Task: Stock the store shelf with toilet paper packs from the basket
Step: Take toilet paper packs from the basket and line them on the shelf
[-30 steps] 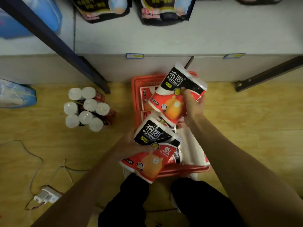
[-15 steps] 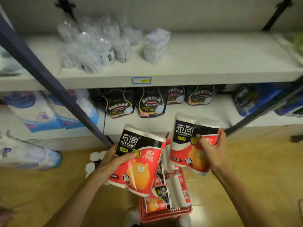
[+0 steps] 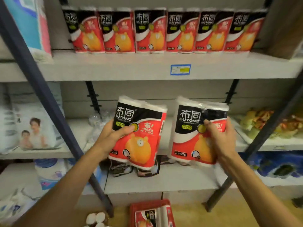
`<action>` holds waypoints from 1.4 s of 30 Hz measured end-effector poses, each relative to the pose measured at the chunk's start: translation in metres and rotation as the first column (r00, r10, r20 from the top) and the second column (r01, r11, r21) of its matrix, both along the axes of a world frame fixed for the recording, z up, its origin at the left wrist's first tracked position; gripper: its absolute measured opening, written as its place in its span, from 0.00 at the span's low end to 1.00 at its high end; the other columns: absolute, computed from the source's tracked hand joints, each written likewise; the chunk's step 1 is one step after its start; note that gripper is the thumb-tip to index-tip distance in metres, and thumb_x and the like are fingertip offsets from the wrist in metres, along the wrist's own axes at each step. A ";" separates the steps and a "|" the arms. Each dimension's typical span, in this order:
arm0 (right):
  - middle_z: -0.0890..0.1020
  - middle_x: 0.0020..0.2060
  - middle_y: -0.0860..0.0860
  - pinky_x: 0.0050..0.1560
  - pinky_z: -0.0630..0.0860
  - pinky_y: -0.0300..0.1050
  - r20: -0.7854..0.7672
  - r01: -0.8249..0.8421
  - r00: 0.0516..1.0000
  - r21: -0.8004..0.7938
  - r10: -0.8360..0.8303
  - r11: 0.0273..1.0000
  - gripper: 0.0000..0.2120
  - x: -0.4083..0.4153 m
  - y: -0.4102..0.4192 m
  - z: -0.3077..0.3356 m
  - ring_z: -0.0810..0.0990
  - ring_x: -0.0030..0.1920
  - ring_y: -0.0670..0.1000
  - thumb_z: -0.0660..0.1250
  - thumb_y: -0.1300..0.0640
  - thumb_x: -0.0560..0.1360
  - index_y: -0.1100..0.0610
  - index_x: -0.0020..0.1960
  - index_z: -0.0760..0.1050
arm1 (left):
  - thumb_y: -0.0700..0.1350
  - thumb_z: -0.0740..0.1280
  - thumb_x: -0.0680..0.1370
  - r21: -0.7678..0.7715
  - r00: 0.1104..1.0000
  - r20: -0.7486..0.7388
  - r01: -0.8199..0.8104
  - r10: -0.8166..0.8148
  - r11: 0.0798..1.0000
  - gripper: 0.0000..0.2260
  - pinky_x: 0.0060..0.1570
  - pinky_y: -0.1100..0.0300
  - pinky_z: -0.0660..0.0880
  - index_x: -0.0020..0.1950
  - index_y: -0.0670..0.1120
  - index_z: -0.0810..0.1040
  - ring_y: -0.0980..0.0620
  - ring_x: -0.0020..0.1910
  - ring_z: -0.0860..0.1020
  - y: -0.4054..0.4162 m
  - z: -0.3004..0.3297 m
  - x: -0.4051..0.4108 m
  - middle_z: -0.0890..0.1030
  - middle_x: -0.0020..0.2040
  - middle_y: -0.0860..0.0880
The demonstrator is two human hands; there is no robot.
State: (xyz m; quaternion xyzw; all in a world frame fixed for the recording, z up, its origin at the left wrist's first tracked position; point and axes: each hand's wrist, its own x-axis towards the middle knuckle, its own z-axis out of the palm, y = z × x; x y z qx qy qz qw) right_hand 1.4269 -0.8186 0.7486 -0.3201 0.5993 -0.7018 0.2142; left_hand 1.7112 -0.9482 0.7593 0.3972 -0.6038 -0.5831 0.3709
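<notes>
Both hands are raised in front of the shelving, each clamped on one two-roll toilet paper pack. The left hand [image 3: 113, 136] grips the left pack [image 3: 139, 135] from its left edge, thumb laid across the printed front and fingers hidden behind. The right hand [image 3: 221, 138] grips the right pack [image 3: 193, 130] from its right edge, thumb over the front and the other fingers out of sight behind the wrapper. The two packs are held side by side, close but apart, with a gap of shelf showing between them. Each is upright, long axis vertical and printed face toward the camera; the left one leans slightly.

Landmark: the blue price tag [image 3: 180, 69] on the lip of the upper shelf [image 3: 114, 68]. A row of shelved packs [image 3: 165, 30] stands above the tag, upright and faces forward, the same orientation as the held packs. The held packs lie below the tag: the right pack almost directly beneath it, the left pack below and to its left. The red basket [image 3: 150, 210], with more packs in it, sits far below the tag on the floor.

Judged relation for the coming move: the target row is straight up and away from both hands, so a lift without turning should suffice. The shelf's bare front strip appears the likely landing place. Neither hand is clearly nearer; the right sits closer under the tag.
</notes>
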 end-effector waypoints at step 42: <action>0.81 0.46 0.49 0.40 0.79 0.41 -0.160 -0.245 0.962 -0.151 0.221 0.958 0.30 0.163 -0.383 0.243 0.83 0.44 0.48 0.82 0.54 0.63 0.54 0.60 0.72 | 0.52 0.77 0.66 -0.132 0.957 -0.240 -0.201 0.166 0.971 0.18 0.46 0.52 0.81 0.54 0.50 0.82 0.45 0.44 0.86 -0.163 0.182 0.114 0.87 0.46 0.46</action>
